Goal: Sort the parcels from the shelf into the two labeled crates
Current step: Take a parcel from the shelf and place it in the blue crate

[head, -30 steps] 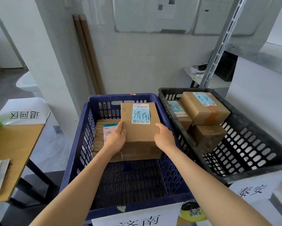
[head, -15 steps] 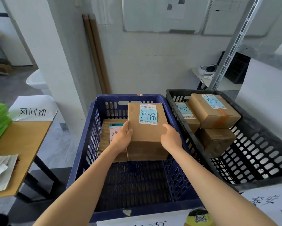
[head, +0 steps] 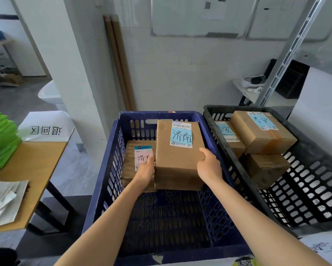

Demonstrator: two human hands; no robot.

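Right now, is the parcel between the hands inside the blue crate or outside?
Inside: the parcel lies within the blue crate walls, beside a smaller parcel, left hand and right hand on its sides.

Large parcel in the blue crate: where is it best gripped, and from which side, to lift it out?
Clasp the large parcel by its two long side faces near the near end, coming from above and the front, where the left hand and right hand sit now. It looks too broad for one hand, and the smaller parcel and blue crate wall leave narrow gaps.
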